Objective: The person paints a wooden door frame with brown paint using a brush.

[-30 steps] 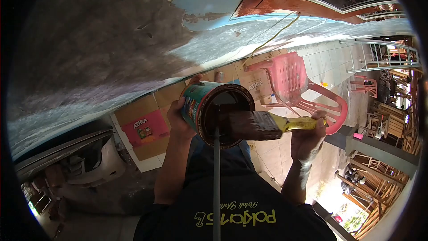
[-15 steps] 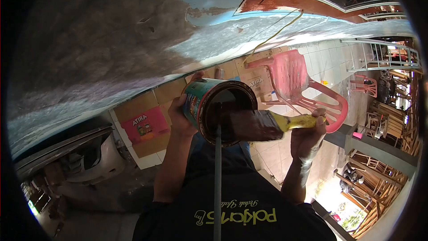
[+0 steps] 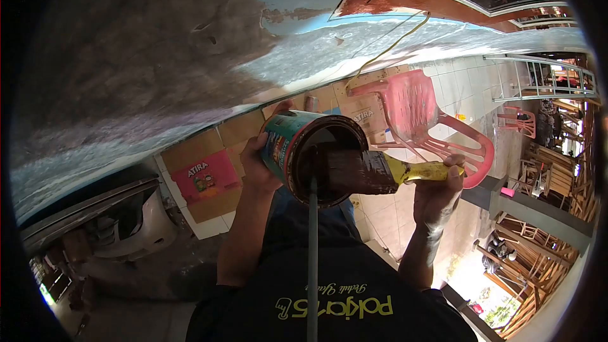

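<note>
In the head view my left hand [image 3: 258, 163] is wrapped round the side of a paint can [image 3: 278, 145] with a green label. The can is tilted, and its open mouth shows dark brown paint [image 3: 316, 168] inside. My right hand [image 3: 438, 193] grips the yellow handle of a wide paintbrush [image 3: 415, 171]. Dark brown paint coats the bristles, which lie across the can's rim with their tip inside the mouth. Whether the tip touches the paint is hard to tell.
A pink plastic chair [image 3: 408, 104] stands beyond the brush. Flattened cardboard [image 3: 244, 145] lies along a patchy grey and blue wall [image 3: 190, 44]. A grey rod [image 3: 313, 259] crosses the view before my body. At right are a metal ladder [image 3: 538, 79] and stacked wood [image 3: 551, 183].
The brush has shifted slightly left, its bristles now sharper and resting over the can's rim. The can has turned slightly in my left hand.
</note>
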{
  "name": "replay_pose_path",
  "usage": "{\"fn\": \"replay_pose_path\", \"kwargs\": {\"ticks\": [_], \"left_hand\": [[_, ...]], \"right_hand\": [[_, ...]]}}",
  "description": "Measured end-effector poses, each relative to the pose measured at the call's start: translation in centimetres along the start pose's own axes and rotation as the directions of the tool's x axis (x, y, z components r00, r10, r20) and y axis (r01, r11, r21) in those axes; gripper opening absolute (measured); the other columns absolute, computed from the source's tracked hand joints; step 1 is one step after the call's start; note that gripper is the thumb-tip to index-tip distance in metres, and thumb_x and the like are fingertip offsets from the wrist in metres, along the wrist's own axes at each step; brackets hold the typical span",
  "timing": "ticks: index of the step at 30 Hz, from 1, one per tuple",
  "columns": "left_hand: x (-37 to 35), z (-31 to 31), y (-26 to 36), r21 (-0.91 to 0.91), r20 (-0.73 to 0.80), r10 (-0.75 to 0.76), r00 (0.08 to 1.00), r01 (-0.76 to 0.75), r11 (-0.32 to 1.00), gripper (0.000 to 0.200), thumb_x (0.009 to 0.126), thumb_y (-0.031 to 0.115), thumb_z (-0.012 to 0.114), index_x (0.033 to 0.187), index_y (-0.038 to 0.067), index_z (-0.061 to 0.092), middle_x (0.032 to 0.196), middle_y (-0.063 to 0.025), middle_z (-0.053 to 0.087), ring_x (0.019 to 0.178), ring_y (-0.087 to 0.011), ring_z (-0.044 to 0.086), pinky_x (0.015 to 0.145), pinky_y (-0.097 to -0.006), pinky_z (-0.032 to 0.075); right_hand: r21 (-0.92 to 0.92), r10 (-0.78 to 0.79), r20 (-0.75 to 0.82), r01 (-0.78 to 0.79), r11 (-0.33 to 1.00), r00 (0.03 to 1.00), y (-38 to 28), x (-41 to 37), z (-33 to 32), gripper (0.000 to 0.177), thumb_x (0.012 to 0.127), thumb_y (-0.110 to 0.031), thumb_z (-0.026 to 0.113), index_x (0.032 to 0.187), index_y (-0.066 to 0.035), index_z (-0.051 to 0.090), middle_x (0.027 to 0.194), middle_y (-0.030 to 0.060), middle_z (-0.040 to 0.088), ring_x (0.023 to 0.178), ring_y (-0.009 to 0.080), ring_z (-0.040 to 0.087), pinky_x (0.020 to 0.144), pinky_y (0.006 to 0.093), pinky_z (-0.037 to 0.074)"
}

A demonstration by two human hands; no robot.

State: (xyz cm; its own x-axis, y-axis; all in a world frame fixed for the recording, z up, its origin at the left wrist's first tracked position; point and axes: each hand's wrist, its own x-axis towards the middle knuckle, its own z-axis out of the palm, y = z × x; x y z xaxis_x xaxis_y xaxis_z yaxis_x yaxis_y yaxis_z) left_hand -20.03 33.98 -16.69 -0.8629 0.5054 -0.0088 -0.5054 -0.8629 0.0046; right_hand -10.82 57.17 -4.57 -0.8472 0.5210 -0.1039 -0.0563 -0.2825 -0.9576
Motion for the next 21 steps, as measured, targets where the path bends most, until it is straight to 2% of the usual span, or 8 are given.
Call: {"fn": "replay_pose_path", "kwargs": {"ticks": [3,6,9,13,15,18,21], "left_hand": [[0.1,0.3,-0.1,-0.006,-0.001,-0.006,1.0,0.006,1.0,0.064,0.076,0.023,0.052,0.13,0.0,0.028,0.132,-0.0264,0.033,0.117,-0.0346,0.044,0.101,-0.0459,0.034],[0.3,0.8,-0.3,-0.046,-0.002,0.0,1.0,0.0,0.999,0.064,0.076,0.023,0.053,0.131,0.0,0.028,0.133,-0.0262,0.031,0.117,-0.0343,0.044,0.101,-0.0459,0.034],[0.5,0.8,-0.4,-0.059,0.009,-0.004,1.0,0.005,0.998,0.064,0.076,0.023,0.054,0.131,0.0,0.028,0.134,-0.026,0.029,0.118,-0.0339,0.042,0.101,-0.0451,0.034],[0.3,-1.4,0.0,-0.028,0.02,-0.011,1.0,0.012,1.0,0.064,0.076,0.024,0.054,0.131,0.0,0.029,0.135,-0.025,0.028,0.12,-0.0332,0.041,0.101,-0.0436,0.035],[0.5,-0.6,0.0,-0.023,-0.003,0.003,1.0,-0.003,1.0,0.064,0.076,0.024,0.054,0.13,0.0,0.029,0.133,-0.0243,0.032,0.117,-0.0332,0.043,0.1,-0.0431,0.037],[0.7,0.0,-0.1,0.009,-0.045,0.01,0.999,-0.01,1.0,0.063,0.077,0.024,0.054,0.13,0.0,0.029,0.129,-0.0232,0.037,0.115,-0.0334,0.045,0.098,-0.0436,0.038],[0.8,-0.9,-0.1,0.003,-0.037,0.018,0.999,-0.018,1.0,0.063,0.077,0.024,0.053,0.13,0.001,0.03,0.13,-0.0233,0.035,0.116,-0.0336,0.045,0.098,-0.0452,0.038]], "right_hand": [[0.1,0.048,0.013,-0.049,0.994,0.999,0.1,0.0,-0.3,0.021,0.089,-0.028,0.045,0.1,-0.011,0.04,0.082,0.005,0.055,0.073,0.0201,0.062,0.063,0.0339,0.053],[-0.017,-0.015,0.015,0.015,1.0,1.0,-0.3,-0.1,0.4,0.02,0.089,-0.027,0.045,0.099,-0.011,0.041,0.081,0.0046,0.056,0.072,0.0188,0.061,0.063,0.0321,0.052],[0.095,0.026,-0.014,-0.025,0.995,1.0,-0.1,0.1,-0.4,0.019,0.089,-0.027,0.045,0.098,-0.011,0.041,0.08,0.0045,0.056,0.072,0.018,0.061,0.064,0.032,0.051],[0.053,0.001,0.008,-0.001,0.999,1.0,-0.1,0.2,0.1,0.019,0.089,-0.028,0.046,0.098,-0.012,0.041,0.079,0.0045,0.057,0.072,0.0173,0.061,0.066,0.0324,0.051],[0.038,-0.007,0.012,0.007,0.999,1.0,0.2,0.3,-0.2,0.02,0.089,-0.028,0.046,0.098,-0.012,0.042,0.079,0.0046,0.057,0.072,0.0172,0.061,0.066,0.0324,0.051],[0.228,0.112,-0.023,-0.104,0.968,0.993,0.7,0.6,-0.2,0.02,0.089,-0.029,0.046,0.099,-0.012,0.043,0.081,0.0059,0.059,0.073,0.0179,0.062,0.066,0.0324,0.051],[0.258,0.219,-0.03,-0.204,0.944,0.975,1.6,1.2,-0.8,0.02,0.089,-0.029,0.044,0.098,-0.011,0.042,0.086,0.004,0.055,0.077,0.0188,0.061,0.067,0.0328,0.052]]}}
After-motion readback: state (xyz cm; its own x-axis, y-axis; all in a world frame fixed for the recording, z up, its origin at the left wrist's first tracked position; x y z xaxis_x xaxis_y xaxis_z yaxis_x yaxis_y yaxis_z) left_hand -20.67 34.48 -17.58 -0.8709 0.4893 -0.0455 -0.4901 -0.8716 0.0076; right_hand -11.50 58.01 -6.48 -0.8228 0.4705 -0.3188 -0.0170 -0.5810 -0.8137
